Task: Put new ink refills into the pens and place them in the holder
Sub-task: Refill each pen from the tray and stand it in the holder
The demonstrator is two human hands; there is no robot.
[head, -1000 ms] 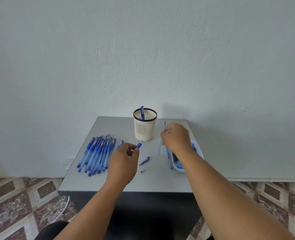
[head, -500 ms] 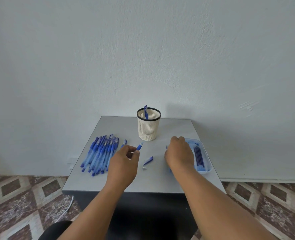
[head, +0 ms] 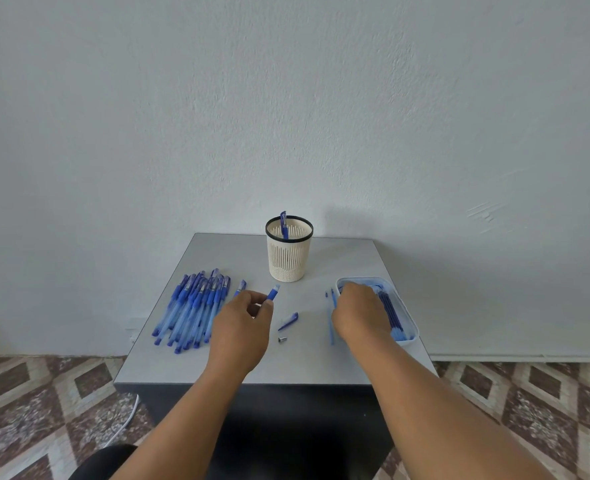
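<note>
- Head view, step in hand: judged to be the fetching of a new refill for the opened pen; the left hand (head: 239,332) holds the pen barrel (head: 272,293) between thumb and curled fingers, its open end pointing up toward the holder (head: 289,252)
- Right hand (head: 359,315) reaches palm-down into the near-left part of the tray (head: 409,317), fingers over the refills (head: 392,311); whether it has pinched one cannot be told, as the fingertips are hidden
- A loose refill (head: 331,320) lies on the surface (head: 321,362) just left of the tray, beside the right hand
- Pen cap (head: 288,321) and small metal tip (head: 282,339) lie on the surface between the two hands, apart from each other
- Remaining pens (head: 191,308) lie in a fanned pile at the left of the surface, well apart from the tray
- The holder stands upright at the back with one pen (head: 283,225) in it, so the task appears to be at an early stage
- Next move, as a judgement: lift a single refill clear of the others, bring it to the barrel's open end and line it up along the barrel's axis
- Pose: both forearms extended forward over the near edge, hands apart, left raised slightly off the surface
</note>
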